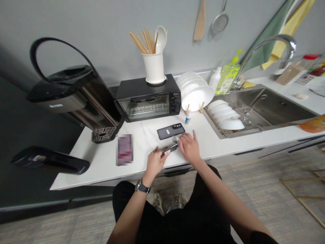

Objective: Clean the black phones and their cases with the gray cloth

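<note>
A slim dark phone (169, 150) is gripped by my left hand (154, 163) at its near left end, tilted above the counter (142, 156). My right hand (189, 148) is closed at the phone's far right end, with a small greyish-white cloth (175, 139) showing at its fingertips. The cloth is partly hidden by the fingers. Just beyond my hands, a black phone case or second phone (166, 132) with a camera cutout lies flat. Behind it stands a small white bottle (188, 117) with a blue label.
A black toaster oven (149, 105) carries a white utensil holder (154, 66). White plates (198, 96) stand in a rack beside the sink (269, 108), which holds bowls (231, 124). Leftward are a water dispenser (99, 98), a black cylindrical device (63, 162) and a pixelated purple item (125, 149).
</note>
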The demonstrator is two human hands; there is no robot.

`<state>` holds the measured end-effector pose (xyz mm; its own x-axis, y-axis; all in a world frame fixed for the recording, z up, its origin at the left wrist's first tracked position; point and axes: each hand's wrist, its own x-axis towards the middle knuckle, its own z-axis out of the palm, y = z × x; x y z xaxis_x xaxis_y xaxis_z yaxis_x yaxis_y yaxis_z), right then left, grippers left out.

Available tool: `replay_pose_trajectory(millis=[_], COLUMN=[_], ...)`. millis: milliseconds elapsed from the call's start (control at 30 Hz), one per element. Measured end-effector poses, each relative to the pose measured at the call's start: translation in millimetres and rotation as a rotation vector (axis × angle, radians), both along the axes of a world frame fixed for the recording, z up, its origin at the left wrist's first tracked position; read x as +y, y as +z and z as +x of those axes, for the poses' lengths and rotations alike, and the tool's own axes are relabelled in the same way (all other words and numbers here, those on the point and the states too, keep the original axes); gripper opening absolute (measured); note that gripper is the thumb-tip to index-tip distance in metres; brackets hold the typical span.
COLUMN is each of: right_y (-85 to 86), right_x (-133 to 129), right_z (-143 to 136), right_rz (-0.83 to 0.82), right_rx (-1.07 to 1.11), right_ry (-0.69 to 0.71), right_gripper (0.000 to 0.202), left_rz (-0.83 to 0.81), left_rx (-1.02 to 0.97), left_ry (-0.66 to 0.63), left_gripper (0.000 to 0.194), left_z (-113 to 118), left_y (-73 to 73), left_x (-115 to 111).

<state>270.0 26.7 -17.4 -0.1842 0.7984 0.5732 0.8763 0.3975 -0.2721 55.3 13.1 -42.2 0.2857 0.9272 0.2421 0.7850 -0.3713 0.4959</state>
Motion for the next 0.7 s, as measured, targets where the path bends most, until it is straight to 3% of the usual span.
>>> replay_pose_trajectory(millis=[100,167,333,400,467,633,700], right_y=[-1.0,0.6,7.6,9.2,8.3,-0.2,-1.1], right_x=[7,3,-25,-29,-24,6,12], right_z=[20,8,-70,-82,-72,3,17], right_rz=[0.010,0.012,-0.039,-0.036,-0.016,0.025,0.030], right_rx=[0.049,0.053,-0.061,-0.102,-0.110,0.004,0.047], right_ry=[-0.146,-0.133,0.217,0.305,0.275,-0.073,-0.146], right_gripper=[0.032,0.030,0.021,0.020,0.020,0.030,0.031], left_rz=[0.010,0.011,-0.009,-0.015,-0.014,-0.006,-0.001], left_rx=[-0.056,-0.066,0.037,0.058,0.062,-0.027,-0.044], left_ry=[-0.013,-0.015,0.024,0.037,0.027,-0.005,0.008], left_gripper=[0.018,0.017,0.018,0.017,0.020,0.029,0.030], left_z=[2,2,-2,-4,-4,0,2], left_y=[1.1,-0.2,-6.0,-6.0,-4.1,1.8,2.1], left_x=[0,1,2,1,1,2,2])
